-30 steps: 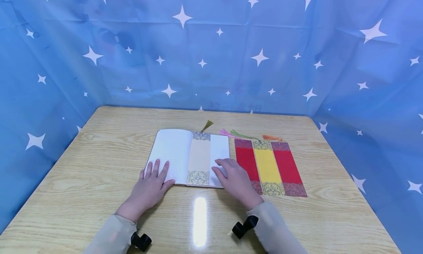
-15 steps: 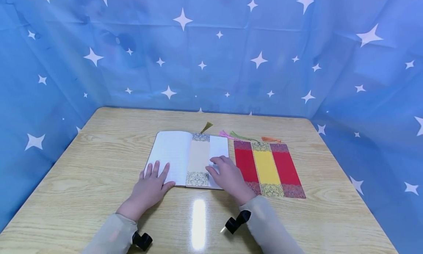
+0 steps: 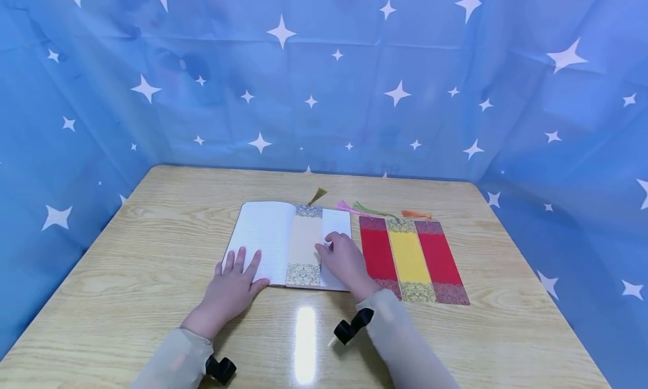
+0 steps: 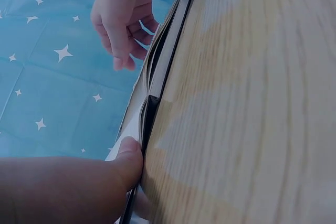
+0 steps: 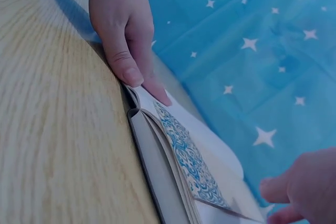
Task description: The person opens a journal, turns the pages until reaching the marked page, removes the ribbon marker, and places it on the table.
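Note:
An open notebook (image 3: 263, 237) with white pages lies on the table. Along its right page by the spine lies a cream bookmark (image 3: 305, 237) with patterned ends and an olive tassel (image 3: 317, 196) past the top edge. My left hand (image 3: 228, 290) rests with spread fingers on the lower left page, its thumb (image 4: 129, 153) at the book's near edge. Over the right page is my right hand (image 3: 346, 261), fingers loosely bent, thumb and forefinger at the bookmark's right edge. In the left wrist view these fingertips appear slightly apart, with nothing visible between them.
To the notebook's right lie a red bookmark (image 3: 377, 248), a yellow bookmark (image 3: 409, 254) and another red bookmark (image 3: 439, 254), side by side, with pink, green and orange tassels. A blue star-patterned curtain (image 3: 324, 119) stands behind the wooden table (image 3: 167, 226).
My right hand has moved left over the right page, toward the bookmark's edge, and its thumb and forefinger have come closer together. The left hand stays in place on the left page.

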`<move>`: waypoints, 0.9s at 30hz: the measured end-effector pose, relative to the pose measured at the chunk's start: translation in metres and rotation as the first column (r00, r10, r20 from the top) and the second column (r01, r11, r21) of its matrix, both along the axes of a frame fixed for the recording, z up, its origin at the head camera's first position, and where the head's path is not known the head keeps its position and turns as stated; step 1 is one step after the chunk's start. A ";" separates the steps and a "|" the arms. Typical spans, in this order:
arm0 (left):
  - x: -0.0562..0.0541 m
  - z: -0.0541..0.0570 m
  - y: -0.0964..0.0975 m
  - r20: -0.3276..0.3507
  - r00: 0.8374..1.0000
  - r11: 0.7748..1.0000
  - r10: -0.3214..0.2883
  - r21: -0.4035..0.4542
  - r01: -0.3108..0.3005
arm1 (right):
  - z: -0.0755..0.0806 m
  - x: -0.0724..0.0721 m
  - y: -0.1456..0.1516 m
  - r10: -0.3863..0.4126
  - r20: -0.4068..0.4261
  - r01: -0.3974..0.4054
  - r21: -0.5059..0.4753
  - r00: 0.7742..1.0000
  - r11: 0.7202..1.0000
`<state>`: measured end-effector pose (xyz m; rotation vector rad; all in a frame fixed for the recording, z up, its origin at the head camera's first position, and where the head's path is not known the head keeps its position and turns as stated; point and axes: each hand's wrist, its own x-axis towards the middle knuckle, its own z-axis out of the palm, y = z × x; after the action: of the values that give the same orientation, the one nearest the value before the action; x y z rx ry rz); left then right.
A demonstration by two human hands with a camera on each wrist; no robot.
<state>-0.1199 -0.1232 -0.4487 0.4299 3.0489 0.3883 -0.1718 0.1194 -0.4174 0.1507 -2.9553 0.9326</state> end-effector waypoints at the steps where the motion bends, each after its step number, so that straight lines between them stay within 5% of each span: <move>1: 0.000 0.000 0.000 -0.003 1.000 1.000 0.000 0.001 0.000 | -0.001 -0.002 0.000 -0.015 0.011 0.016 -0.004 1.000 1.000; 27: 0.000 -0.007 0.001 -0.033 0.999 1.000 0.017 -0.013 -0.018 | -0.005 -0.024 -0.021 -0.206 0.245 0.215 -0.011 0.948 0.977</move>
<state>-0.1203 -0.1223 -0.4559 0.4131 3.0869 0.3651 -0.1959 0.0983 -0.4226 -0.2967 -3.0851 1.0421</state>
